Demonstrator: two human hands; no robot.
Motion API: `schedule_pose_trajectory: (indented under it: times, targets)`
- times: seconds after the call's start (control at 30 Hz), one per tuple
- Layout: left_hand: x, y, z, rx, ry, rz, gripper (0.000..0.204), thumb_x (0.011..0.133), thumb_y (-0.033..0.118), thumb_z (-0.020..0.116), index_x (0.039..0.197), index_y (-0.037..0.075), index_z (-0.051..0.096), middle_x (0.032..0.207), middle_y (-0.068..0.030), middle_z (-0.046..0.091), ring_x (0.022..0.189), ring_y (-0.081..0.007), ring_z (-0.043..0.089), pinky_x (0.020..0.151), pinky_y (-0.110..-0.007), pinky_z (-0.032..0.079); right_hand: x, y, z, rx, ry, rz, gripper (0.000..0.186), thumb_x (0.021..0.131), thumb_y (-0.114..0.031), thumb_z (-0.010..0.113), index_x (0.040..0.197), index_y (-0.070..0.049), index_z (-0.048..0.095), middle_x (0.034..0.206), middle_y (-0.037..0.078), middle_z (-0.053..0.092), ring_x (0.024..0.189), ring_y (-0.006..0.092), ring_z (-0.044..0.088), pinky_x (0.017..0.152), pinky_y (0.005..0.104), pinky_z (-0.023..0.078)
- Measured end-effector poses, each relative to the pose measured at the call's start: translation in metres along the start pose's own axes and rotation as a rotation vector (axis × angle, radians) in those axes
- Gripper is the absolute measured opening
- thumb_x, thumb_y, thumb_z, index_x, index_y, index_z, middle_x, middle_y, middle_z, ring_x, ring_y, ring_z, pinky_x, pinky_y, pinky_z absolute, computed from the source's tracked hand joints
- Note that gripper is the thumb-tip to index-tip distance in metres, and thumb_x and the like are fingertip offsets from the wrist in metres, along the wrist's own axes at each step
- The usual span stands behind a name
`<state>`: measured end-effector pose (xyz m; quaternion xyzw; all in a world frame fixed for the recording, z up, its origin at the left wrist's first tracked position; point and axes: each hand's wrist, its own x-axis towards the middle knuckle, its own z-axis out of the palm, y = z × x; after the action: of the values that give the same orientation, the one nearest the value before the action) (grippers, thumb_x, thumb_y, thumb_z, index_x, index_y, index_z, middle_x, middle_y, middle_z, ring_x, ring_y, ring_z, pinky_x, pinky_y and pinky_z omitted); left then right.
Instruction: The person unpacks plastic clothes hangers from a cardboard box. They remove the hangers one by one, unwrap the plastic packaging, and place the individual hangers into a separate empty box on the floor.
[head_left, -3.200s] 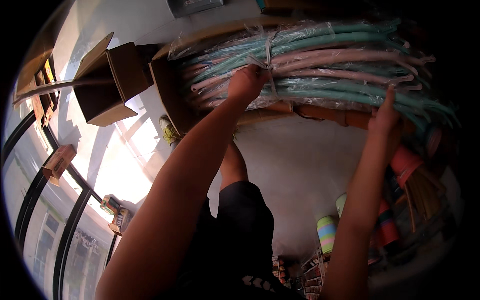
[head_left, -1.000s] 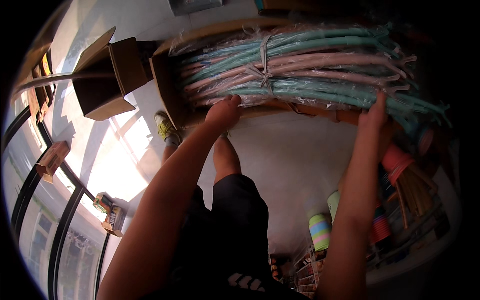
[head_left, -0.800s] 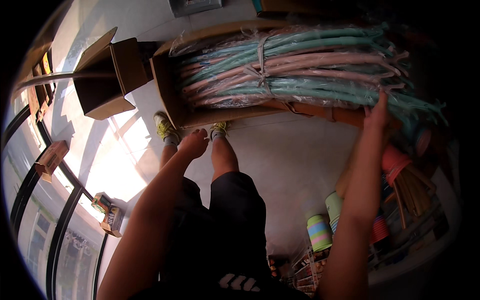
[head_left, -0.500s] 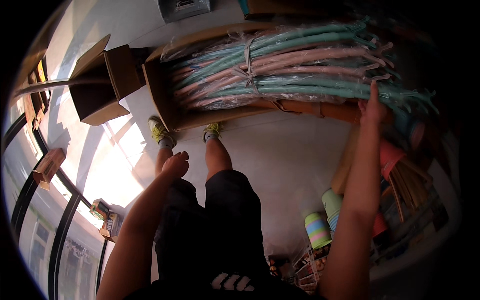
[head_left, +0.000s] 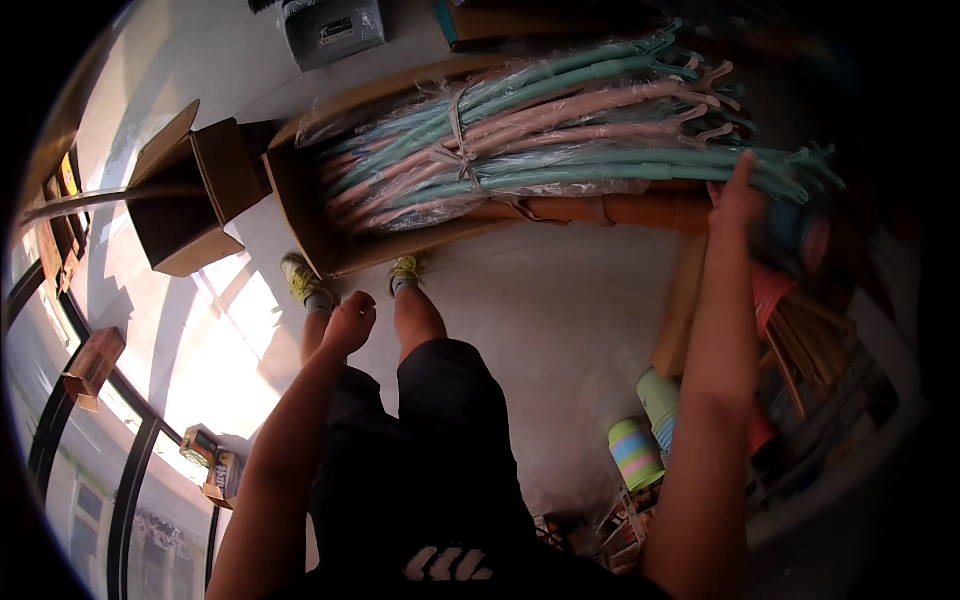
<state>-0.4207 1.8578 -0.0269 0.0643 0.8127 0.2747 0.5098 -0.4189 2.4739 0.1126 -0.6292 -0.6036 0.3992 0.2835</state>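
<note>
A bundle of teal and pink poles [head_left: 560,125] with forked hook ends lies in an open long cardboard box [head_left: 300,225]. Clear plastic film wraps the poles, and a grey tie [head_left: 460,150] is knotted around their middle. My right hand [head_left: 738,205] is at the hooked end, closed on the nearest teal pole; part of its grip is hidden. Over my legs hangs my left hand [head_left: 352,322], its fingers curled with nothing visible in them.
An open cardboard box [head_left: 190,200] stands left of the long one. An orange-brown tube [head_left: 640,210] lies along the bundle's near side. Striped green buckets [head_left: 636,455] stand at lower right, near a red container [head_left: 770,295]. A grey dustpan [head_left: 335,32] lies at the far side.
The view has shifted a little, so the box and poles appear farther left. My right hand stays at the poles' hooked end, and my left hand remains curled.
</note>
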Motion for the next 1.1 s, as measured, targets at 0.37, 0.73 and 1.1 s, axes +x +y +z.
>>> schedule_pose_trajectory:
  times: [0.37, 0.73, 1.1]
  targets:
    - [-0.026, -0.037, 0.009, 0.04, -0.016, -0.093, 0.021, 0.085, 0.021, 0.058, 0.096, 0.004, 0.061, 0.089, -0.018, 0.067, 0.091, -0.0343, 0.065, 0.078, -0.041, 0.051, -0.051, 0.024, 0.039, 0.428, -0.179, 0.254, 0.071, 0.078, -0.022, 0.077, 0.137, -0.011, 0.039, 0.133, 0.006, 0.047, 0.116, 0.0221, 0.05, 0.091, 0.0398, 0.047]
    - [-0.021, -0.008, 0.004, 0.022, -0.035, -0.108, 0.02, 0.085, 0.021, 0.061, 0.097, 0.004, 0.063, 0.088, -0.0171, 0.068, 0.087, -0.0322, 0.067, 0.076, -0.039, 0.051, -0.024, 0.018, 0.045, 0.277, 0.102, 0.133, 0.056, 0.077, -0.009, 0.072, 0.127, 0.001, 0.05, 0.124, 0.012, 0.057, 0.108, 0.0254, 0.058, 0.085, 0.0397, 0.051]
    - [-0.015, -0.008, 0.007, 0.065, -0.064, -0.114, 0.02, 0.085, 0.021, 0.061, 0.095, 0.003, 0.062, 0.087, -0.0173, 0.068, 0.088, -0.0316, 0.067, 0.077, -0.039, 0.052, 0.01, 0.033, 0.015, 0.123, -0.12, 0.068, 0.066, 0.083, -0.043, 0.07, 0.131, -0.005, 0.043, 0.113, 0.006, 0.054, 0.089, 0.0161, 0.053, 0.074, 0.0324, 0.049]
